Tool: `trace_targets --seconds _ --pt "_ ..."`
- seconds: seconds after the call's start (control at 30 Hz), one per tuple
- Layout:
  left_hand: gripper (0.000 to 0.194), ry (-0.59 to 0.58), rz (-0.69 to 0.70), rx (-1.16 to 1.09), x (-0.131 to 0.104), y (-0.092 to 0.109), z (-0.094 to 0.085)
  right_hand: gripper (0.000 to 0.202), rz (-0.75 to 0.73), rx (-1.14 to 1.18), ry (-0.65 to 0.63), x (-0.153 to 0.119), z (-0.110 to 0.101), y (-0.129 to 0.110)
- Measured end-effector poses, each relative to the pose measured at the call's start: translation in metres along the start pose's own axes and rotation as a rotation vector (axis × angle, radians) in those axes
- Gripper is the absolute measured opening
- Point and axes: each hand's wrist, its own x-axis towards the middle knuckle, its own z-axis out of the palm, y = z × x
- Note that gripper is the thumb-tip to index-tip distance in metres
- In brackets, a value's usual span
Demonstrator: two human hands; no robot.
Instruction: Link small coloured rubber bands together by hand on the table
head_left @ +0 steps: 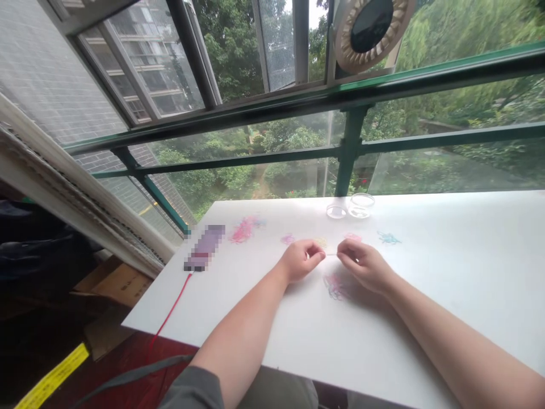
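My left hand [302,260] and my right hand [365,264] are close together above the white table, each with thumb and fingertips pinched. A thin pale band [331,254] stretches between the two pinches; it looks like a small rubber band. Just below it lies a loose pile of mixed pink and purple bands [335,287]. Beyond my hands are small heaps of purple bands [288,239], yellow bands [321,242], pink bands [352,237] and teal bands [389,237]. My fingers partly hide the yellow and pink heaps.
A larger pink and multicoloured heap [242,229] lies at the back left. Near it is a pixelated phone-like device [205,248] with a red cable [172,309] running off the edge. Clear round dishes [336,212] stand at the back, before green railings [348,147].
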Motion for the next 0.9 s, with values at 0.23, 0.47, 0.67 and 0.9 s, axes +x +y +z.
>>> trace_targets --seconds 0.23,0.47,0.67,0.9 --pt "0.017 -0.017 -0.002 0.034 0.001 -0.002 0.001 0.008 -0.006 -0.081 -0.025 0.000 -0.002 -0.001" --pt "0.019 0.016 0.003 0.032 0.003 -0.004 0.003 0.013 -0.016 -0.084 0.042 0.001 -0.005 0.004" --pt "0.017 0.026 0.006 0.018 0.003 -0.007 0.004 0.012 -0.056 -0.107 -0.005 0.003 0.004 -0.001" --pt "0.021 0.030 -0.030 0.003 0.003 -0.015 0.005 0.014 -0.046 -0.150 0.086 0.003 -0.006 0.011"
